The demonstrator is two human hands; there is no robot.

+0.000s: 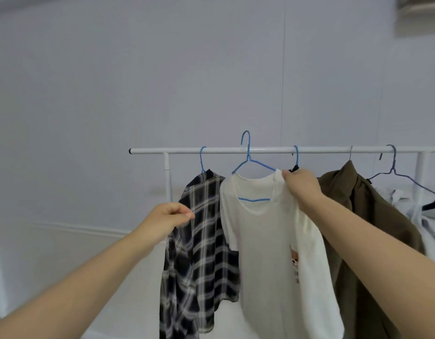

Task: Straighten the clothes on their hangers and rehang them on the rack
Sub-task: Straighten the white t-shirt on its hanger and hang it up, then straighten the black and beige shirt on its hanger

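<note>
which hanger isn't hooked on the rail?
The blue wire hanger carrying the white t-shirt: its hook sits above the white rail, held by the right hand.

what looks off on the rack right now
The white t-shirt sits crooked on its blue hanger: the hook pokes above the rail, unhooked, while the right hand pinches its shoulder. The dark hanger at far right has pale cloth slumped off it.
</note>
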